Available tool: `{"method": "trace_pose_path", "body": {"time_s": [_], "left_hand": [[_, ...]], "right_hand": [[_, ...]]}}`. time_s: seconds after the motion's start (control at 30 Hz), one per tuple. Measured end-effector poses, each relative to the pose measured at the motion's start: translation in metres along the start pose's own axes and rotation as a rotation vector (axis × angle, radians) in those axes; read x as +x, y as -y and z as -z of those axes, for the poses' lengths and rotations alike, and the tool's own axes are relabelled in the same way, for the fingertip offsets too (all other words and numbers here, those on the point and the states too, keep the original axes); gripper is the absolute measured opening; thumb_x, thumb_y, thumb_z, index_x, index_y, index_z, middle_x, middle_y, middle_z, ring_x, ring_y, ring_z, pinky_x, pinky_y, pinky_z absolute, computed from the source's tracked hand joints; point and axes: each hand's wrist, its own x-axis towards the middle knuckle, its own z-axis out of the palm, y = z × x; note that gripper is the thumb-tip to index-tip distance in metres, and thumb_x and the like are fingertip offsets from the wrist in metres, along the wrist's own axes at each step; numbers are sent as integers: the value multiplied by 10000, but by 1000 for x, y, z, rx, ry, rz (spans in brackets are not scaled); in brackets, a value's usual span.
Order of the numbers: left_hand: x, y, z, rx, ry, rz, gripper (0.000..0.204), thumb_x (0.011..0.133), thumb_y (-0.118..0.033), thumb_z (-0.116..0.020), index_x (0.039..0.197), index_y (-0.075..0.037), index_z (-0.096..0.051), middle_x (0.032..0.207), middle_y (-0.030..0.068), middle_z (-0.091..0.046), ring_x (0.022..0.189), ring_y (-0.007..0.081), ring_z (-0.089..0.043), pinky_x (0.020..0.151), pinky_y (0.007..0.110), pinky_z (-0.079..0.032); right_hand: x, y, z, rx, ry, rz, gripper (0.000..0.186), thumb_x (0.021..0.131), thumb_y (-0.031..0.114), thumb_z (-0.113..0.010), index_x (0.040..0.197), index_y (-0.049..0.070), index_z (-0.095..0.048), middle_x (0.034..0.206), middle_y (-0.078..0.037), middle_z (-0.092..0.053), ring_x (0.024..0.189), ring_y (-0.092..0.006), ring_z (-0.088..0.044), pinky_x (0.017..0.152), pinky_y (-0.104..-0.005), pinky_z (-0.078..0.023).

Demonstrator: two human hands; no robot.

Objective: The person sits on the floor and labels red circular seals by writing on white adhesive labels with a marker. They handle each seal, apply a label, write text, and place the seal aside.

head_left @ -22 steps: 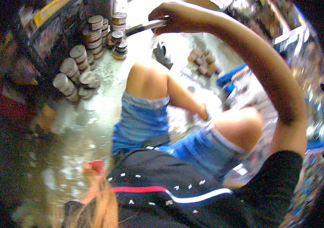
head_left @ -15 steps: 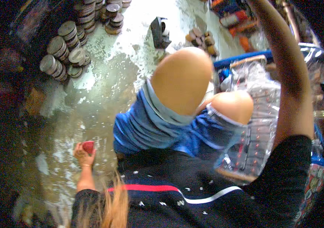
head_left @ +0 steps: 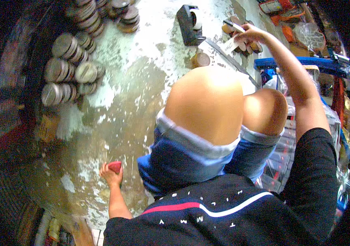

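My left hand (head_left: 111, 175) is low over the floor at the left, its fingers wrapped round a small red object (head_left: 114, 166) whose kind I cannot make out. At the upper right my right hand (head_left: 252, 34) grips a slim black-and-white pen-like stick (head_left: 235, 26). A pale slip (head_left: 230, 46) shows just under those fingers; whether they hold it too is unclear. Beneath the right hand lies a pile of small brown round pieces (head_left: 246, 49), partly covered by it. One similar piece (head_left: 201, 60) sits apart, beyond my knee.
A black tape dispenser (head_left: 188, 28) with a white roll stands on the worn, paint-spotted floor (head_left: 129, 86). Stacks of round discs (head_left: 62, 69) line the left. A long dark strip (head_left: 232, 57) runs toward my knees. Plastic-wrapped goods (head_left: 275, 174) and a blue bar (head_left: 298, 63) are at the right.
My right arm has come down from the top edge, bringing its hand into view over the brown pieces with the stick. The view has shifted; my left hand still holds the red object.
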Motion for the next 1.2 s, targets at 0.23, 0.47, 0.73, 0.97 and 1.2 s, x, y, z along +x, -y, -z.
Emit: {"method": "trace_pose_path", "body": {"time_s": [0.23,0.47,0.73,0.97,1.2], "left_hand": [[11,-25,11,217,7,195,435,832,-230,-649,1203,-54,-506,1226,146,-513,1074,245,-520,928,421,-415],[33,-76,41,133,106,411,403,843,-227,-643,1186,-50,-525,1144,124,-513,996,219,-508,864,392,-404],[72,-123,52,-61,184,525,369,855,-224,-636,1167,-47,-548,1050,99,-513,907,189,-494,791,358,-391],[94,-152,62,-173,158,556,340,866,-221,-630,1150,-44,-568,967,77,-512,829,163,-482,726,329,-381],[114,-165,61,-248,155,570,314,876,-218,-624,1133,-41,-588,885,55,-512,751,137,-471,662,300,-370]], "right_hand": [[12,-143,-86,538,165,-80,255,781,244,-738,969,112,-627,824,15,-620,676,-76,-582,533,-254,-533],[13,-188,-233,753,25,-18,279,746,246,-777,947,94,-660,819,-16,-649,735,-110,-605,523,-269,-507],[-4,-178,-271,339,-460,131,535,761,248,-745,1211,74,-514,1082,-142,-498,867,-308,-598,723,-401,-489],[-9,-149,-243,72,-509,111,426,771,214,-709,1160,139,-552,1112,-116,-508,1076,-318,-497,892,-467,-402],[49,-215,-186,-104,-892,6,428,787,313,-703,1171,160,-591,1037,-78,-549,1050,-289,-515,920,-452,-377]]}}
